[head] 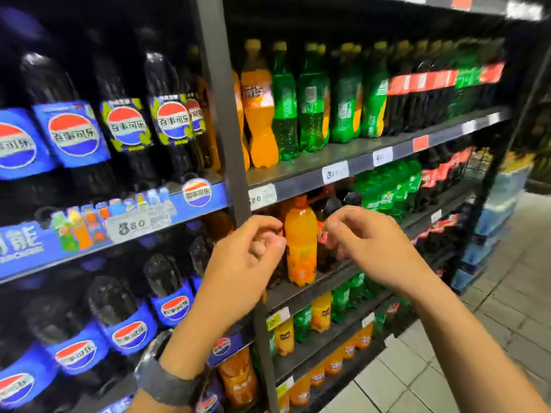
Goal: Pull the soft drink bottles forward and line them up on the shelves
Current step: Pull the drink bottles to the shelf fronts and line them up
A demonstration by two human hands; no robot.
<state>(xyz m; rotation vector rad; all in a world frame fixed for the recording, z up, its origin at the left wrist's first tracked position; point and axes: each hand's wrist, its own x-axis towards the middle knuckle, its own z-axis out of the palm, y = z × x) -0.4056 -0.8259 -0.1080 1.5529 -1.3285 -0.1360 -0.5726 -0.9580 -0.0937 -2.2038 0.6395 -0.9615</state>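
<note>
— What is the person wearing?
— A wide, dark grey band point(168, 383) wraps the left wrist, matte and slightly textured. The left hand point(247, 251), right hand point(366, 239) and forearms are bare.
</note>
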